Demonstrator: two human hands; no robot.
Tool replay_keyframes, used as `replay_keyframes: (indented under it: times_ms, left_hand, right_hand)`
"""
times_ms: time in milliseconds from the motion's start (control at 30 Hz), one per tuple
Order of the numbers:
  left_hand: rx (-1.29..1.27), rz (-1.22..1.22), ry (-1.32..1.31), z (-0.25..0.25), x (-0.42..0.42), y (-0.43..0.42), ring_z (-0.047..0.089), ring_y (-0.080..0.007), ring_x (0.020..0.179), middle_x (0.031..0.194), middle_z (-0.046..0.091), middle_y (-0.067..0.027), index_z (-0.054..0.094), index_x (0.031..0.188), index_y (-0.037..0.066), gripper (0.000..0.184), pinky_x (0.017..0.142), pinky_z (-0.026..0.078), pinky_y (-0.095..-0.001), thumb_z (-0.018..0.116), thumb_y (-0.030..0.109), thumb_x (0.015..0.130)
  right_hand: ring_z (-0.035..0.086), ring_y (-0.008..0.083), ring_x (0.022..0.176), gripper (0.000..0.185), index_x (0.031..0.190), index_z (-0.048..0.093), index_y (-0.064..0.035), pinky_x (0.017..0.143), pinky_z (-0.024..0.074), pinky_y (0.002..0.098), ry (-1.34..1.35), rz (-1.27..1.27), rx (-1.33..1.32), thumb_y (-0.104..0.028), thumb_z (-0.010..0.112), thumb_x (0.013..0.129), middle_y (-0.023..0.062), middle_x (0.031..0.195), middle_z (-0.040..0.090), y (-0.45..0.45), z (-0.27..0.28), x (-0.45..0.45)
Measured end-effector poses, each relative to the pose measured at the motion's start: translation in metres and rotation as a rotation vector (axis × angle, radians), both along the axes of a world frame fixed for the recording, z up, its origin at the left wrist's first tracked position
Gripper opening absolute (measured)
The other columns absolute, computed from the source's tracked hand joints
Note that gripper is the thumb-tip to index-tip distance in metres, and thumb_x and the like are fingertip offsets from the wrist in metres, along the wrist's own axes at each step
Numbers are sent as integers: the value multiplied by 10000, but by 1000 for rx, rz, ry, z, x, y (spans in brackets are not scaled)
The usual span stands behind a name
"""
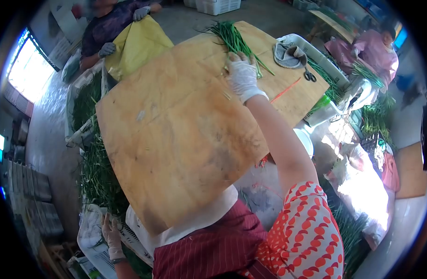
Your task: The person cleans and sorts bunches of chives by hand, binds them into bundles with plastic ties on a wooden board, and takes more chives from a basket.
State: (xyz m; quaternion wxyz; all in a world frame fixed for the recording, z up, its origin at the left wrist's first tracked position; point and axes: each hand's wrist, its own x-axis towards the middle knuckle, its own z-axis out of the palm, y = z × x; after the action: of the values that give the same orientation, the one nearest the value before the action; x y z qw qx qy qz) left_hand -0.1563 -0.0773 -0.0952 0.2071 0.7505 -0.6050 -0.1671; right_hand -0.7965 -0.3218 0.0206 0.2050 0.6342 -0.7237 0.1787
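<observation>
My right hand (242,78), in a thin white glove, reaches to the far side of the wooden board (176,125). Its fingers are curled over the lower end of a bunch of green chives (233,37), whose leaves spread toward the far edge. Pale stem ends poke out beside the fingers. At the lower left, my left hand (112,238), gloved too, is beside a white crate (94,251); its fingers are apart and it holds nothing I can see. Scissors (309,75), a grey cloth (289,56) and a red tie (286,89) lie right of my right hand.
Across the board, a person in grey gloves holds a yellow sack (136,49). Another person in pink (374,53) handles greens at the right. Crates of greens (87,102) line the board's left side. A white sack (362,181) lies at the right.
</observation>
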Motion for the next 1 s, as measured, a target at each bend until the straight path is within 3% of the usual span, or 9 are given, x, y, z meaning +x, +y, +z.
replay_keyframes:
  times_ms: [133,233,400,467,533,667,833,967,1000]
  left_hand:
    - [24,-8,41,7,-25,-9,356,-321,1277,1340,419,-200,512,1257,61,415,1052,281,-380,582,187,868]
    - [57,-62,-4,-2,-29,-11,372,-318,1264,1336,420,-195,512,1257,68,406,1041,299,-378,576,154,865]
    - [92,-95,7,-1,-34,-7,409,-306,1233,1313,438,-185,515,1249,62,412,1022,331,-362,579,78,843]
    - [73,-136,-9,-1,-35,-4,425,-303,1218,1303,445,-179,514,1249,59,427,1013,345,-357,588,51,829]
    - [76,-117,12,-9,-34,1,431,-297,1214,1295,456,-178,517,1244,53,419,1018,340,-356,581,46,830]
    - [103,-112,20,-19,-43,9,439,-292,1212,1278,478,-179,527,1231,41,399,1022,333,-352,580,62,835]
    - [35,-166,78,-18,-62,26,455,-308,1201,1270,496,-181,533,1231,78,424,1001,362,-360,610,72,814]
    - [36,-103,89,-16,-55,60,452,-296,1205,1273,499,-171,536,1229,77,427,1009,353,-359,608,55,809]
    - [13,-91,98,-18,-53,72,469,-316,1186,1262,504,-186,542,1219,85,447,995,372,-363,625,44,782]
  right_hand:
    - [327,267,1311,401,1199,560,-157,1062,106,602,215,133,207,-374,458,878,52,1361,448,-60,-33,-9]
    - [300,257,1332,438,1288,492,-192,1051,57,639,296,-146,700,-393,411,908,32,1399,405,-72,-36,-20]
    - [321,261,1317,426,1307,459,-231,1043,106,639,113,-169,524,-345,437,897,10,1367,440,-66,-55,-71]
    - [319,285,1313,429,1307,455,-212,1057,140,593,-109,29,158,-310,453,890,37,1369,433,-26,-52,-75]
    - [359,294,1277,422,1267,488,-121,1039,199,594,-213,10,4,-290,457,882,101,1332,459,31,-50,-65]
    - [306,304,1314,472,1316,433,-117,1061,166,563,-301,-84,90,-324,458,892,130,1380,399,95,-105,-50]
    - [218,294,1362,558,1387,326,-145,1051,109,609,-202,-258,378,-385,452,899,120,1440,317,85,-81,31]
    - [234,293,1357,597,1398,314,-154,1054,87,616,-215,-186,351,-423,453,885,131,1438,318,50,-79,44]
    - [281,296,1334,572,1365,368,-149,1036,137,624,-136,-164,356,-432,457,875,136,1421,344,43,-84,50]
